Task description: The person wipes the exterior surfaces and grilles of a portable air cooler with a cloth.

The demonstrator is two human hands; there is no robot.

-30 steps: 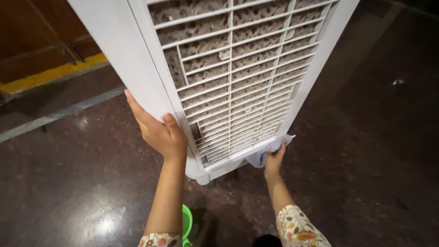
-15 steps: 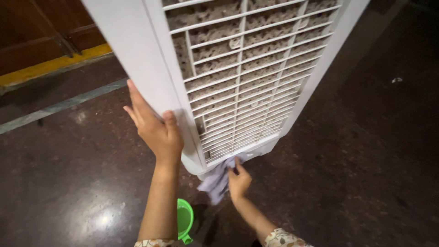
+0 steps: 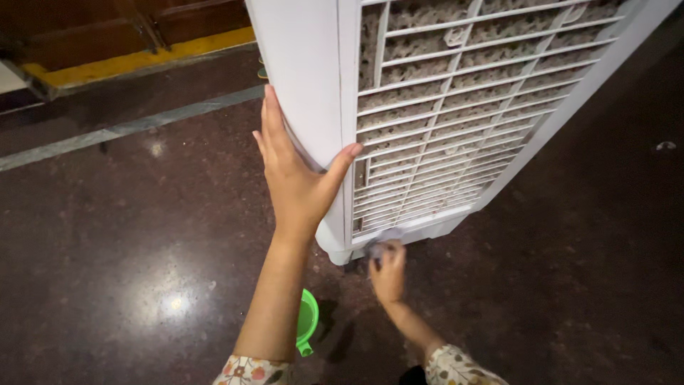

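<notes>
The tall white plastic air cooler with a slatted grille [image 3: 456, 107] stood on the dark speckled stone floor [image 3: 128, 235]. The left hand [image 3: 296, 178] lay spread flat against the cooler's corner, fingers apart. At the cooler's base, the right hand [image 3: 388, 271] was closed on a small pale cloth [image 3: 381, 246]. The cooler might have tipped if that bracing palm slipped. Counted: one cooler, one cloth, one green plastic mug [image 3: 308, 321] below the cooler.

One white air cooler [image 3: 456, 107], one green mug [image 3: 307, 322], one cloth [image 3: 383, 242], two hands.
</notes>
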